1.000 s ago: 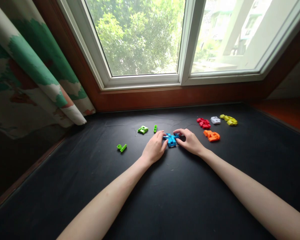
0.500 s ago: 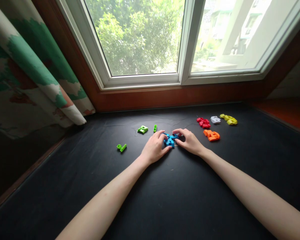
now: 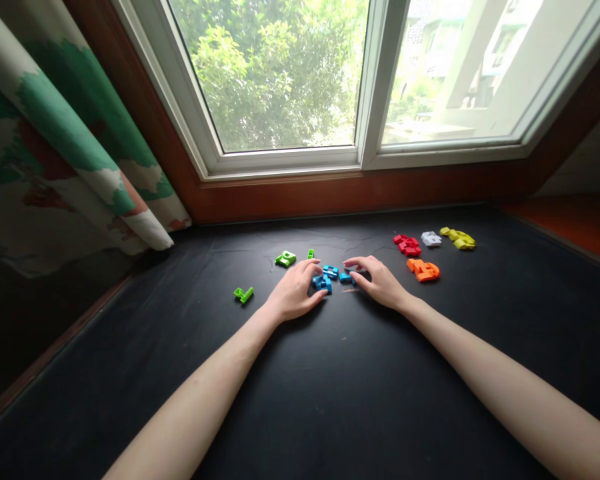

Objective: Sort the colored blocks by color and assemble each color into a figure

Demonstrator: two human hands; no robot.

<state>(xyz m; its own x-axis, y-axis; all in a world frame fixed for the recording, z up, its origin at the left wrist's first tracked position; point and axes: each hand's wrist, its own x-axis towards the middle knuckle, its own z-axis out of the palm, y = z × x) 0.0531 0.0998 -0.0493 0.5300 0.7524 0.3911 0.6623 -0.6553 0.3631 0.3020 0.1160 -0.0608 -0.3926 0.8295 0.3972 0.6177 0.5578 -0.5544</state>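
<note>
In the head view, my left hand (image 3: 295, 288) curls around a blue plastic block piece (image 3: 323, 285), with fingers behind it and the thumb at its near side. Just beyond it lies another small blue block (image 3: 331, 271). My right hand (image 3: 377, 281) rests on the table, its thumb and fingers apart. A third blue block (image 3: 346, 277) lies at its fingertips, partly hidden by them; whether they touch is hard to see. Left of my left hand are a green block piece (image 3: 285, 259) and a green angled piece (image 3: 243, 295). A small green block (image 3: 311, 254) sits just beyond my left fingers.
On the black tabletop (image 3: 350, 393), to the right, lie clusters of red (image 3: 407, 245), white (image 3: 431, 239), yellow (image 3: 459, 239) and orange pieces (image 3: 423, 270). A window (image 3: 285, 160) runs along the back, and a patterned curtain (image 3: 105, 153) hangs at the left.
My left hand has moved left, taking a blue piece along. The blue pieces, close together before, now lie apart. My right hand has hardly moved.
</note>
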